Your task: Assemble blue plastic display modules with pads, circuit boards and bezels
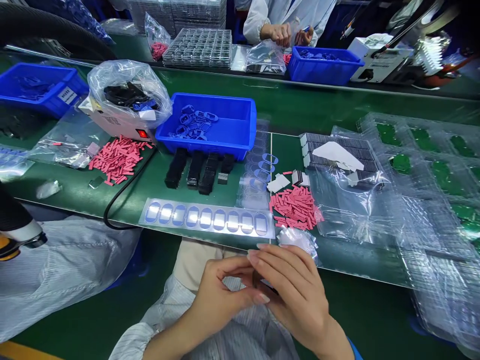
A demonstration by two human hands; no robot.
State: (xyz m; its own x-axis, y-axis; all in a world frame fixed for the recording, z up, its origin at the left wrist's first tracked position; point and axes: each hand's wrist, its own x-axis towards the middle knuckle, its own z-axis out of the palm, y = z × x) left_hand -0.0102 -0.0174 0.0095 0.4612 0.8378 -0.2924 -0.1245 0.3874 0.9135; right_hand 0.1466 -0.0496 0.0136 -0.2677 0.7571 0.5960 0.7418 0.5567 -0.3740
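My left hand [225, 290] is over my lap, just short of the table edge, its thumb and fingers curled into a pinch. My right hand [296, 295] bends over it from the right, fingers together and covering the left fingertips. Between the two hands a small dark edge shows; the rest of the piece is hidden by the fingers, so I cannot tell its kind. Just beyond my hands lie a clear strip of oval blue-rimmed film pieces [206, 218], a pile of pink strips [296, 207] and crumpled clear film scraps [299, 240].
A blue bin [232, 147] with blue frames stands behind stacks of black plates [195, 170]. At right are a stack of dark-and-white strips [348, 150] and clear trays with green boards [442, 175]. A black cable [112, 202] crosses the left. A co-worker's hands [281, 35] are opposite.
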